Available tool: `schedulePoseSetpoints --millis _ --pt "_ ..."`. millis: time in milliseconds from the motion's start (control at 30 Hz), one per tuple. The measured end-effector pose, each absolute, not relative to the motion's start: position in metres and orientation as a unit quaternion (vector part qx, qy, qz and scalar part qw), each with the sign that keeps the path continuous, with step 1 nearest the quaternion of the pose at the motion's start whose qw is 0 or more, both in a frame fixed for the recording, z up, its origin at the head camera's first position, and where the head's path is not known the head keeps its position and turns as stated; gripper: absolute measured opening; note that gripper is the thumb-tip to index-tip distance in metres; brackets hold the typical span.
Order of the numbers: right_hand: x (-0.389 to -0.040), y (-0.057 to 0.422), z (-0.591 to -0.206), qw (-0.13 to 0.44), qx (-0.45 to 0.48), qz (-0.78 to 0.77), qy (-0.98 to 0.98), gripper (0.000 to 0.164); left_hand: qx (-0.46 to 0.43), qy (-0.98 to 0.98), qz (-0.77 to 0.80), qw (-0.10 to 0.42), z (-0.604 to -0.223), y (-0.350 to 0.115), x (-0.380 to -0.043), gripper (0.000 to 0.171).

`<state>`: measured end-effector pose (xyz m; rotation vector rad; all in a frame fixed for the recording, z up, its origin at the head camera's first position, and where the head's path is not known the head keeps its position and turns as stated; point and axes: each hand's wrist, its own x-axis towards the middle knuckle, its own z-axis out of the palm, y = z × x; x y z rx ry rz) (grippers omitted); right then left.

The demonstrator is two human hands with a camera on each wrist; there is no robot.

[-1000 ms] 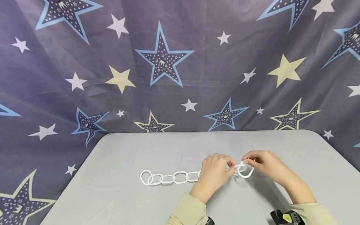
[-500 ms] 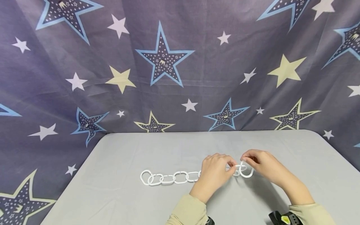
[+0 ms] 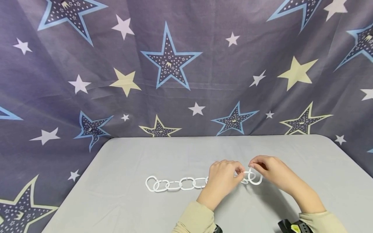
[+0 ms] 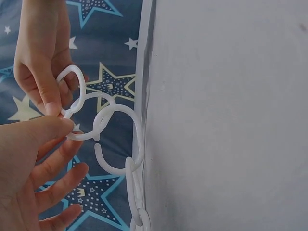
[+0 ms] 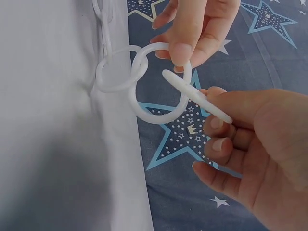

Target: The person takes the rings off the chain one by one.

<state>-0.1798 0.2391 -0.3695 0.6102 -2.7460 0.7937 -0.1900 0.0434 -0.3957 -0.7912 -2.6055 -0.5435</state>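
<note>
A chain (image 3: 167,185) of white plastic links stretches along the grey table, partly hidden behind my left hand (image 3: 222,179). That hand pinches a link (image 5: 161,118) near the chain's right end between thumb and forefinger, its other fingers loosely bent in the left wrist view. My right hand (image 3: 272,170) pinches the end link (image 4: 83,91), which passes through the link held on the left. Seen edge-on in the right wrist view, this end link (image 5: 197,97) crosses the other's rim right beside my left thumb. A gap shows in a neighbouring link (image 4: 97,149) further down the chain.
The grey-covered table (image 3: 125,210) spreads around both hands, its far edge against a dark star-patterned cloth (image 3: 201,77). A black wrist device (image 3: 294,226) sits by the right sleeve (image 3: 323,221).
My right hand has shifted slightly left, turning the end link a little in its fingers. The left hand and the chain lying on the table stay almost where they were.
</note>
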Motion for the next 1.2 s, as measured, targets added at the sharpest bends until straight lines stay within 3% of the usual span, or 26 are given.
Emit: schedulePoseSetpoints --millis 500,1200 --pt "-0.178 0.245 -0.364 0.124 0.201 0.287 -0.928 0.007 -0.277 -0.925 -0.197 0.172 -0.397 0.042 -0.192 0.004" --pt "-0.178 0.27 -0.361 0.138 0.103 0.294 -0.94 0.014 -0.282 -0.922 -0.198 0.178 -0.395 0.042 -0.191 0.004"
